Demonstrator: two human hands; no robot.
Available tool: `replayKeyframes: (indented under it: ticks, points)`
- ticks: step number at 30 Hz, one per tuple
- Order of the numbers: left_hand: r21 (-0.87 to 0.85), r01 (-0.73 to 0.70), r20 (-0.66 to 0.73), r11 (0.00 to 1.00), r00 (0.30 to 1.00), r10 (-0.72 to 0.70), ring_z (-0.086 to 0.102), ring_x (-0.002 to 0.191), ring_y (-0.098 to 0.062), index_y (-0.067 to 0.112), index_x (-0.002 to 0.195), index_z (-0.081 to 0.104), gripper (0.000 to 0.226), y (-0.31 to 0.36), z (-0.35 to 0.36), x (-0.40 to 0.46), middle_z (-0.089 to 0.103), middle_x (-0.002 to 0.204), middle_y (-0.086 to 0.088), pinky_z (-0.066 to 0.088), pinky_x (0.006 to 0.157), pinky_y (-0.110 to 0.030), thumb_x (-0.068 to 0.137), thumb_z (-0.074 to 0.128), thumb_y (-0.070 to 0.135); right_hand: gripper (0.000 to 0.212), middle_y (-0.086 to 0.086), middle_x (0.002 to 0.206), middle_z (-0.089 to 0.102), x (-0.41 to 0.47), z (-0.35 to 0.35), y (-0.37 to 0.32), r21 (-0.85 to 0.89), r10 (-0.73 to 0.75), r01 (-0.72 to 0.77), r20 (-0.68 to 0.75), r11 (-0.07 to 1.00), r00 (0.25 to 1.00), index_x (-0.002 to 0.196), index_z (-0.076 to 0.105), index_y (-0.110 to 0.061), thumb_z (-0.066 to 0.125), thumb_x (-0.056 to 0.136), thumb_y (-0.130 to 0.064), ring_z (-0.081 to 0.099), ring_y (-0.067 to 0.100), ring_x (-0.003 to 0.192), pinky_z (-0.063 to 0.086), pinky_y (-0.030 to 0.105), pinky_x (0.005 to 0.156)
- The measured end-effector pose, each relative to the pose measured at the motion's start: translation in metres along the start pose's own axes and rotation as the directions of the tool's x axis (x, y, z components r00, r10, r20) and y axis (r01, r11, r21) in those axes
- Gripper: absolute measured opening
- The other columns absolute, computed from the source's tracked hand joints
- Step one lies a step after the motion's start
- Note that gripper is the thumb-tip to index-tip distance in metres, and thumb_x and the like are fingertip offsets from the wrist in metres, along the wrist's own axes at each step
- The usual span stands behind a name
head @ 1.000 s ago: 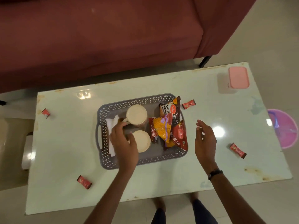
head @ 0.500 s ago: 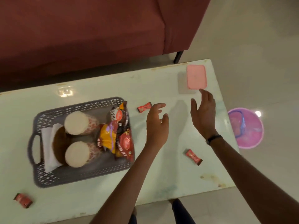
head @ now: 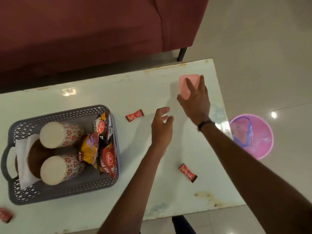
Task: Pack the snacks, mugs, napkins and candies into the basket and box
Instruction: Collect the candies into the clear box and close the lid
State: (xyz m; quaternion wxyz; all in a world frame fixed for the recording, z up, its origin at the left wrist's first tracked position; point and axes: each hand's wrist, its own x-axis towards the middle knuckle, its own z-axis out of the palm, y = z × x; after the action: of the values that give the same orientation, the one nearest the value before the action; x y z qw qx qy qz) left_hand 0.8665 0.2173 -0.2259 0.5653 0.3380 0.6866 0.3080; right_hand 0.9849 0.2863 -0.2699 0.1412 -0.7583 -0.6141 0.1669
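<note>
Nearest, 3 candies lie loose: 1 at the near left edge (head: 5,215), 1 near right (head: 187,172), 1 mid-table (head: 134,115). The left hand (head: 161,130) has left the basket (head: 67,191), which holds 2 mugs (head: 59,135), napkins and 3 snack packets, and hovers loosely open and empty. Farthest, the right hand (head: 196,102), fingers spread wide, has reached the 1 pink box (head: 187,83), so candy packing likely starts now.
</note>
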Motion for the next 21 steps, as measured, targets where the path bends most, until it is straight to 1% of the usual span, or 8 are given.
replayKeyframes:
  ticks: [6,8,10,12,15,17,19,21]
  points:
    - [-0.067,0.230,-0.010,0.971,0.973,-0.231,0.055,0.114,-0.016,0.023,0.116,0.053,0.024,-0.031,-0.006,-0.012,0.057,0.126,0.001,0.045,0.103,-0.038,0.092,0.052,0.020,0.061,0.021,0.151,0.029,-0.092,0.001,-0.001,-0.019,-0.085,0.087,0.092,0.996,0.992,0.135,0.048,-0.021,0.068,0.080,-0.039,0.045,0.037,0.128,0.054,0.041,0.088]
    - [-0.102,0.304,0.007,0.947,0.952,-0.305,0.056,0.113,-0.019,0.021,0.116,0.053,0.023,-0.039,-0.011,-0.018,0.058,0.126,-0.004,0.045,0.100,-0.035,0.093,0.051,0.024,0.061,0.021,0.151,0.030,-0.115,-0.001,-0.006,0.027,-0.055,0.052,0.126,0.998,0.990,0.134,0.048,-0.022,0.066,0.080,-0.043,0.044,0.036,0.128,0.054,0.040,0.089]
    - [-0.219,0.349,0.073,0.911,0.937,-0.342,0.058,0.108,-0.018,0.019,0.117,0.053,0.025,-0.041,-0.015,-0.025,0.061,0.120,-0.005,0.047,0.093,-0.031,0.094,0.048,0.029,0.060,0.019,0.149,0.033,-0.133,-0.007,-0.015,0.119,0.002,-0.021,0.153,0.993,0.988,0.133,0.049,-0.023,0.063,0.080,-0.048,0.042,0.036,0.128,0.054,0.042,0.088]
    - [-0.284,0.382,0.162,0.880,0.923,-0.349,0.059,0.107,-0.017,0.022,0.120,0.055,0.036,-0.041,-0.021,-0.028,0.063,0.117,-0.003,0.049,0.089,-0.032,0.094,0.043,0.044,0.061,0.018,0.146,0.038,-0.148,-0.014,-0.027,0.209,0.024,-0.055,0.150,0.976,0.988,0.132,0.050,-0.023,0.063,0.080,-0.050,0.043,0.035,0.125,0.053,0.041,0.086]
    - [-0.403,0.421,0.310,0.813,0.898,-0.312,0.058,0.117,-0.025,0.020,0.126,0.056,0.059,-0.043,-0.030,-0.027,0.063,0.125,-0.010,0.045,0.102,-0.043,0.089,0.038,0.062,0.064,0.016,0.145,0.041,-0.160,-0.025,-0.045,0.267,0.039,-0.074,0.136,0.961,0.990,0.131,0.051,-0.025,0.047,0.078,-0.061,0.046,0.032,0.120,0.051,0.035,0.087]
    - [-0.454,0.432,0.355,0.779,0.890,-0.286,0.057,0.120,-0.027,0.019,0.125,0.058,0.066,-0.041,-0.035,-0.026,0.061,0.128,-0.012,0.041,0.107,-0.044,0.085,0.039,0.068,0.065,0.014,0.145,0.040,-0.163,-0.033,-0.054,0.283,0.048,-0.085,0.134,0.955,0.990,0.131,0.051,-0.027,0.042,0.077,-0.063,0.045,0.031,0.121,0.050,0.034,0.088]
    - [-0.455,0.424,0.369,0.783,0.890,-0.268,0.059,0.117,-0.026,0.020,0.124,0.059,0.069,-0.038,-0.037,-0.027,0.062,0.126,-0.011,0.044,0.104,-0.042,0.083,0.039,0.071,0.067,0.010,0.146,0.040,-0.163,-0.041,-0.060,0.319,0.076,-0.126,0.166,0.939,0.983,0.131,0.051,-0.031,0.041,0.074,-0.065,0.043,0.029,0.122,0.048,0.035,0.090]
    - [-0.445,0.403,0.367,0.800,0.896,-0.248,0.063,0.112,-0.023,0.021,0.125,0.058,0.068,-0.034,-0.038,-0.028,0.065,0.122,-0.010,0.054,0.090,-0.035,0.084,0.036,0.070,0.066,0.006,0.143,0.045,-0.161,-0.046,-0.063,0.354,0.089,-0.160,0.207,0.922,0.974,0.128,0.053,-0.033,0.042,0.072,-0.065,0.045,0.027,0.118,0.048,0.034,0.090]
